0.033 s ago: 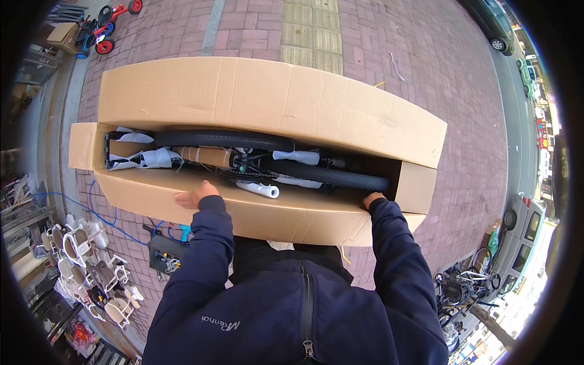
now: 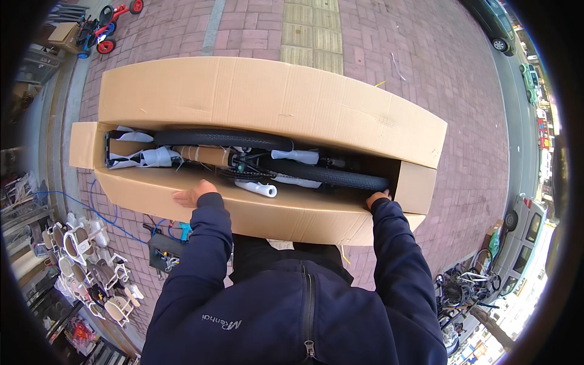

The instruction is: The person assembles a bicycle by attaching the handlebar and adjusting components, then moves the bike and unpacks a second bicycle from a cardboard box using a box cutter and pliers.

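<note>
A long cardboard box [image 2: 267, 91] lies before me with its flaps folded out. Inside is a partly wrapped bicycle: a black wheel [image 2: 222, 139] at the far side, another wheel [image 2: 331, 176] at the right, a cardboard-wrapped frame tube [image 2: 210, 156] and white foam sleeves [image 2: 258, 188]. My left hand [image 2: 196, 193] rests on the near flap [image 2: 274, 216], fingers stretched to the left and holding nothing. My right hand [image 2: 378, 198] reaches over the near edge to the right wheel's end; its fingers are mostly hidden there, so whether they grip the tyre is unclear.
Folding chairs or stools [image 2: 91, 255] stand at the left by a shopfront. Near my left arm are a dark toolbox [image 2: 163, 252] and a blue cord [image 2: 109, 213]. Bicycles [image 2: 465, 286] stand at lower right, a parked van [image 2: 523, 243] beyond. A child's tricycle [image 2: 103, 30] is at upper left.
My right hand has shifted slightly right and farther into the box, against the wheel's end. My left hand stays on the near flap.
</note>
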A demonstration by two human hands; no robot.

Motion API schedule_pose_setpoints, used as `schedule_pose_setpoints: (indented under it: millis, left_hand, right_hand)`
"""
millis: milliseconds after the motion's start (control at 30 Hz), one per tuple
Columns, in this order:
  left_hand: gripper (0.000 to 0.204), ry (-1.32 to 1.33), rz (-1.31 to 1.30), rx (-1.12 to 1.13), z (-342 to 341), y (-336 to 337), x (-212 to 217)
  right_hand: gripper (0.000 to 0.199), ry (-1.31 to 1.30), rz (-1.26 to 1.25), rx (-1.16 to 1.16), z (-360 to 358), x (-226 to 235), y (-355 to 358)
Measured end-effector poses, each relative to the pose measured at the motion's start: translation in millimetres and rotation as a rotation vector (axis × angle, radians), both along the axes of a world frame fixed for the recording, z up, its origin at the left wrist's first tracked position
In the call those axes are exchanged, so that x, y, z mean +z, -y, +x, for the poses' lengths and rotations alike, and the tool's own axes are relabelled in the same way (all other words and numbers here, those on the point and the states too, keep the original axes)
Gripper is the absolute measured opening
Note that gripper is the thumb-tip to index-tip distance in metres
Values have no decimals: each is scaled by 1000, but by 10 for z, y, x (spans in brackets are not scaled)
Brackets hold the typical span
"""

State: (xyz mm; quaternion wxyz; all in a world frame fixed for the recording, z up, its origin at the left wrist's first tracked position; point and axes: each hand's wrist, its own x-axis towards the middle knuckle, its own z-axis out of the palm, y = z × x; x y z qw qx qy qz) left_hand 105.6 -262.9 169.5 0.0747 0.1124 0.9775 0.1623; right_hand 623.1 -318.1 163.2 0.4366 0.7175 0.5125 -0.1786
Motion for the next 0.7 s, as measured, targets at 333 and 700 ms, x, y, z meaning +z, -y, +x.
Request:
schedule_pose_setpoints:
  millis: [333, 700]
  left_hand:
    - [68, -47, 99, 108, -23, -69, 39]
    - [64, -15, 168, 89, 221, -124, 436]
  right_hand:
    - [85, 228, 794, -257, 1089, 1669, 447]
    - [83, -74, 715, -769, 2633, 151, 446]
